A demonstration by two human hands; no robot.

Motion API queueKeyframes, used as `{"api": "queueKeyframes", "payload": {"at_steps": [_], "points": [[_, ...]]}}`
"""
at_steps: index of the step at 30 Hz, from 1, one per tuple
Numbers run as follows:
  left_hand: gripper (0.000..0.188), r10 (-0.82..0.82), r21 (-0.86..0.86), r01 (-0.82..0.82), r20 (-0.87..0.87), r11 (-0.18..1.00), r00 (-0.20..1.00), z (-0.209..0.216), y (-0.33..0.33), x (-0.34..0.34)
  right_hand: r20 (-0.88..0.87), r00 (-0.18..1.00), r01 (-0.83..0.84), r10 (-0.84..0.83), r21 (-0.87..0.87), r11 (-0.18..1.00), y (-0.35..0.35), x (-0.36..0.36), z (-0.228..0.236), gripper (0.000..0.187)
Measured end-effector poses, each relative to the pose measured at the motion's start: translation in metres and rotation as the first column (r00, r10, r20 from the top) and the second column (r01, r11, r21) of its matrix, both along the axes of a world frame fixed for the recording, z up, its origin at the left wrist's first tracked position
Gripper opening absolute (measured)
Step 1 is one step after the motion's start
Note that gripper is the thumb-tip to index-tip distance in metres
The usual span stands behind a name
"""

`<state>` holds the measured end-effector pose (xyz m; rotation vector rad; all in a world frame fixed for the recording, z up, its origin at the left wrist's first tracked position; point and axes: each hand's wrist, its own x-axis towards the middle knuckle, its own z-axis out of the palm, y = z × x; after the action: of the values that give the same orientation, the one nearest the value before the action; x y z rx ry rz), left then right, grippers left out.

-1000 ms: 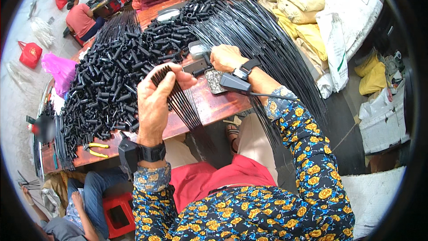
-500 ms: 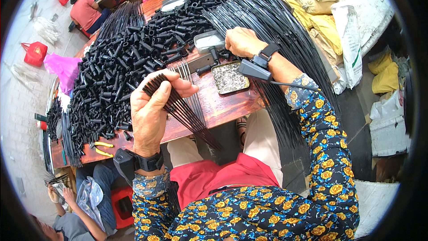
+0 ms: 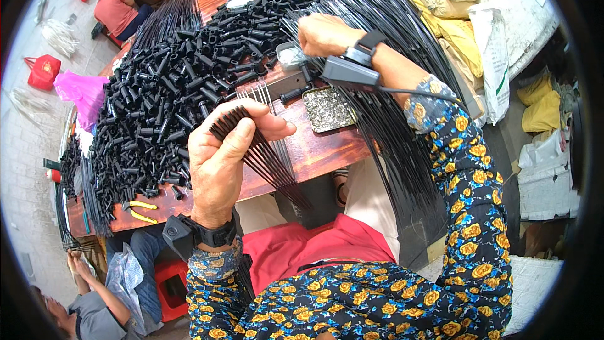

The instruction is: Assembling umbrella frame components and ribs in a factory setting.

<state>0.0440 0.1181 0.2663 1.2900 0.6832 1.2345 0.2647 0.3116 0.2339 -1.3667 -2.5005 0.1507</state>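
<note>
My left hand (image 3: 220, 157) is closed round a fanned bunch of thin black rods (image 3: 267, 167), pinched between thumb and fingers, their far ends pointing down toward my lap. Over the near ends of a large heap of long black rods (image 3: 371, 31), my right hand (image 3: 328, 34) is curled with its knuckles up. Its fingertips are hidden, so whatever they grip cannot be made out. Below that hand lie a clear plastic box (image 3: 290, 55) and a square tin (image 3: 329, 111) of small metallic bits. Several metal rods (image 3: 267, 102) lie on the table behind my left hand.
A big pile of short black tubular parts (image 3: 163, 94) covers the left of the reddish wooden table (image 3: 314, 151). Yellow-handled pliers (image 3: 143, 212) rest at its near left edge. A co-worker (image 3: 94, 302) sits at lower left; yellow sacks (image 3: 447, 31) stand at right.
My right hand has moved away from me and a little left, from beside the plastic box to over the rod ends. My left hand has shifted slightly right, still holding its rods.
</note>
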Motion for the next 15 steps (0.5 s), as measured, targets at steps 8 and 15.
{"api": "queueKeyframes", "payload": {"at_steps": [8, 15], "points": [[0.022, 0.019, 0.018, -0.019, -0.018, 1.000, 1.000, -0.006, 0.004, -0.005, 0.054, 0.997, -0.050, 0.053, -0.047, 0.998, 0.018, -0.051, -0.019, 0.017], [0.021, 0.013, -0.029, -0.013, -0.002, 0.999, 1.000, -0.003, -0.004, -0.007, 0.118, 0.979, -0.172, 0.168, 0.032, 0.984, 0.020, -0.060, -0.037, 0.012]]}}
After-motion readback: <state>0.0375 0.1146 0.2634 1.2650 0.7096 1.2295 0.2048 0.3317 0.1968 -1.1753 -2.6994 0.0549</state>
